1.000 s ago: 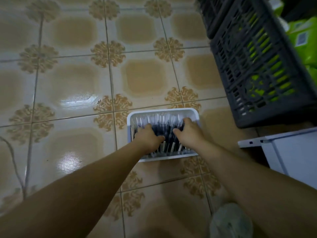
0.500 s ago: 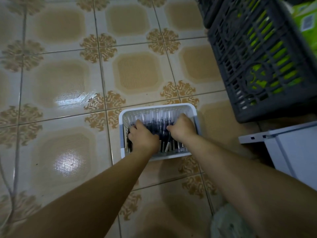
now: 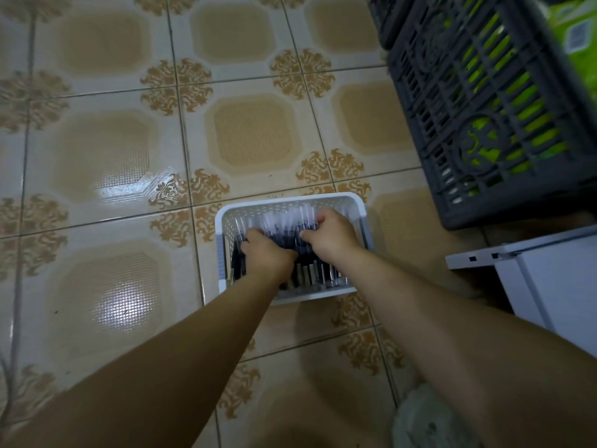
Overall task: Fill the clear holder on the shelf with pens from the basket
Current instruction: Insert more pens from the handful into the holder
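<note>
two bare arms reached down to the white basket on the tiled floor, where the left hand and right hand sat side by side, fingers curled round the dark pens lying inside, with a white unit just right and a dark slatted crate beyond.

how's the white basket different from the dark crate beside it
The white basket is small, low and holds pens; the dark grey crate is far bigger, taller and holds green packs. The basket has fine holes, the crate wide slots. Both are on the tiled floor.
</note>
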`<state>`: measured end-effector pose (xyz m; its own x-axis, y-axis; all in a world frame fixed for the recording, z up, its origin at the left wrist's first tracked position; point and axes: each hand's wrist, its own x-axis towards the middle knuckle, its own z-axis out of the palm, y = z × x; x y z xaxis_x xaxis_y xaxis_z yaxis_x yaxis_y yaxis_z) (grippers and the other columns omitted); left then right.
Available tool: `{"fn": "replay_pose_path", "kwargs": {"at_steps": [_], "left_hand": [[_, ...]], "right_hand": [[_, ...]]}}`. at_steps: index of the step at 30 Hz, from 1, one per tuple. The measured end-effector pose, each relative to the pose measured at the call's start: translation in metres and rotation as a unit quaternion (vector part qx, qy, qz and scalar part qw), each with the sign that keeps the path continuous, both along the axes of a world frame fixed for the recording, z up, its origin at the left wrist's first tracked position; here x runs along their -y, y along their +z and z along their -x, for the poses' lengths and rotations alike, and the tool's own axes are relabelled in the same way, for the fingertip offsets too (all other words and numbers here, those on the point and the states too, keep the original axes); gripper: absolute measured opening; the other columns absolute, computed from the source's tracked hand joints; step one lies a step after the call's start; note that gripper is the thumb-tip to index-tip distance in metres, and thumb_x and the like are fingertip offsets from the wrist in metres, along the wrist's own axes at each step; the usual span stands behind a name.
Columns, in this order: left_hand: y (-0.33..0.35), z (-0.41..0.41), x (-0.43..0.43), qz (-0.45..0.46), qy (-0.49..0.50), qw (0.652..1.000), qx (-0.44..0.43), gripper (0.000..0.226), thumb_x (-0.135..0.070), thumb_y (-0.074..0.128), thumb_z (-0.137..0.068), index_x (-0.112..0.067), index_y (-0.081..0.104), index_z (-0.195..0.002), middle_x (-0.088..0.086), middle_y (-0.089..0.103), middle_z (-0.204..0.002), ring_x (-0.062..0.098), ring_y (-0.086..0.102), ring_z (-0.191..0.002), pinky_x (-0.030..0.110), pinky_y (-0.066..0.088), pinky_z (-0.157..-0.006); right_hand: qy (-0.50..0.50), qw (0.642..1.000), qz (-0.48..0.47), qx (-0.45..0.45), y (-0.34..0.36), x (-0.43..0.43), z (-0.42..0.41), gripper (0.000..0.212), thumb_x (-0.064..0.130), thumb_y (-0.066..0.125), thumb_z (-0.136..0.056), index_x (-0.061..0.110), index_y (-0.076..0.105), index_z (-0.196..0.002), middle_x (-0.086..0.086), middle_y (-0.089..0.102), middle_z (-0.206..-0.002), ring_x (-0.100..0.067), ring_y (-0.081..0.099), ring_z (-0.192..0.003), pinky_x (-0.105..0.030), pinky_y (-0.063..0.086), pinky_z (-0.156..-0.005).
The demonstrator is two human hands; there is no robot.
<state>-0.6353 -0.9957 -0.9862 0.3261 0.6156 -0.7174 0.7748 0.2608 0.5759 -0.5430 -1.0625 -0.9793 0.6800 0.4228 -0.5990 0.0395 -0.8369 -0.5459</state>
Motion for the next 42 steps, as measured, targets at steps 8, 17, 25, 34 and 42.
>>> {"fn": "replay_pose_path", "kwargs": {"at_steps": [8, 17, 25, 34, 42], "left_hand": [[-0.004, 0.006, 0.004, 0.064, 0.037, 0.990, 0.119, 0.037, -0.005, 0.070, -0.084, -0.011, 0.046, -0.112, 0.003, 0.056, -0.095, 0.013, 0.056, -0.076, 0.023, 0.046, -0.062], [-0.005, 0.013, 0.000, 0.093, -0.011, 0.978, 0.185, 0.035, -0.008, 0.061, -0.091, -0.015, 0.055, -0.125, 0.002, 0.065, -0.113, 0.018, 0.062, -0.104, 0.029, 0.049, -0.085], [0.003, 0.015, -0.011, 0.108, -0.039, 0.974, 0.198, 0.026, -0.004, 0.068, -0.084, -0.021, 0.065, -0.103, 0.001, 0.071, -0.100, 0.018, 0.066, -0.099, 0.033, 0.050, -0.090], [0.086, 0.009, -0.018, 0.070, -0.125, 0.958, 0.247, 0.030, 0.001, 0.064, -0.084, -0.027, 0.066, -0.091, -0.010, 0.071, -0.087, 0.002, 0.067, -0.079, 0.014, 0.049, -0.065], [0.262, -0.004, 0.012, 0.014, -0.183, 0.932, 0.312, 0.019, 0.008, 0.064, -0.080, -0.008, 0.070, -0.089, 0.000, 0.068, -0.069, 0.006, 0.063, -0.058, 0.013, 0.046, -0.048]], "right_hand": [[-0.028, 0.996, -0.059, -0.065, 0.002, 0.002, -0.005, 0.023, 0.016, 0.063, -0.090, 0.012, 0.060, -0.113, -0.006, 0.063, -0.105, -0.025, 0.061, -0.096, -0.032, 0.048, -0.080], [-0.102, 0.973, -0.137, -0.158, -0.001, 0.003, 0.003, 0.047, 0.009, 0.065, -0.088, 0.006, 0.053, -0.133, -0.013, 0.060, -0.125, -0.026, 0.059, -0.113, -0.044, 0.050, -0.098], [-0.126, 0.959, -0.195, -0.161, 0.008, 0.007, 0.005, 0.018, 0.002, 0.061, -0.089, 0.013, 0.064, -0.104, -0.011, 0.068, -0.104, -0.025, 0.065, -0.101, -0.042, 0.052, -0.095], [-0.129, 0.960, -0.235, -0.087, 0.085, 0.013, 0.006, 0.017, 0.005, 0.062, -0.089, 0.022, 0.062, -0.089, -0.008, 0.070, -0.098, -0.024, 0.066, -0.095, -0.040, 0.054, -0.090], [-0.152, 0.944, -0.290, 0.031, 0.259, 0.055, 0.007, 0.017, 0.003, 0.064, -0.087, 0.019, 0.058, -0.085, -0.001, 0.062, -0.075, -0.011, 0.058, -0.070, -0.023, 0.045, -0.067]]}}
